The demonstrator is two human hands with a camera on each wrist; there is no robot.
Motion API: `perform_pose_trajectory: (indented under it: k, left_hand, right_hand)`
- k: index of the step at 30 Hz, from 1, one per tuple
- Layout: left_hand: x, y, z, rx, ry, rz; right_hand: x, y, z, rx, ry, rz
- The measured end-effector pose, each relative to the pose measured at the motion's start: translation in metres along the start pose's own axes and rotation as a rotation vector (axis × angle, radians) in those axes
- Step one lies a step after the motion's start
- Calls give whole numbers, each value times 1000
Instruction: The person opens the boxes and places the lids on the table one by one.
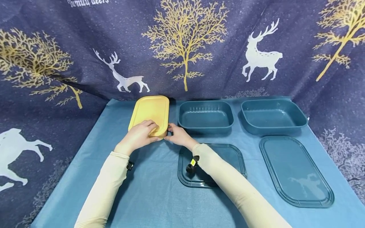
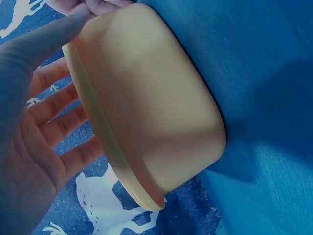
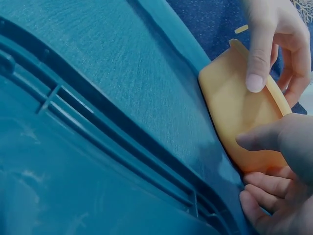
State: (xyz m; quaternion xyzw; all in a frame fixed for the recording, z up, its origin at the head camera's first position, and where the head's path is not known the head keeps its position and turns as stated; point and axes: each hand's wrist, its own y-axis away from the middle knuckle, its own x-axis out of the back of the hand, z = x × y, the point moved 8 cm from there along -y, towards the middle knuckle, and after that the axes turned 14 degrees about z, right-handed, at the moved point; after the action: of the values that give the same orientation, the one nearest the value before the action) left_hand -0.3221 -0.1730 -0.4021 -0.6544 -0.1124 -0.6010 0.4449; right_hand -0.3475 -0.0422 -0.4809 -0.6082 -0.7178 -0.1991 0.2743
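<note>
A yellow box with its yellow lid on stands at the far left of the blue tablecloth. My left hand lies on the near end of the lid, fingers fairly straight across the top and thumb against the end wall. In the left wrist view the yellow box fills the frame beside my left hand's spread palm. My right hand pinches the box's near right corner. The right wrist view shows the yellow box, the left hand with its thumb on the wall, and my right hand below it.
Two open dark teal boxes stand along the back. A dark teal lid lies under my right forearm; a bigger lid lies at the right. A deer-print cloth hangs behind.
</note>
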Motion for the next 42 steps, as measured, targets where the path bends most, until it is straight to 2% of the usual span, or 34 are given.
perform_pose_trajectory:
  k: [15,26,42]
  left_hand:
    - [1,-2,5,-12,-39,-31]
    - [5,-4,5,-47,-29,-12]
    - [25,-7,2,-57,-3,14]
  right_hand:
    - [-2,-3,7,-20,-41,-3]
    - [0,-1,5,-14,-37,1]
    - [-2,-3,5,-11,-34,3]
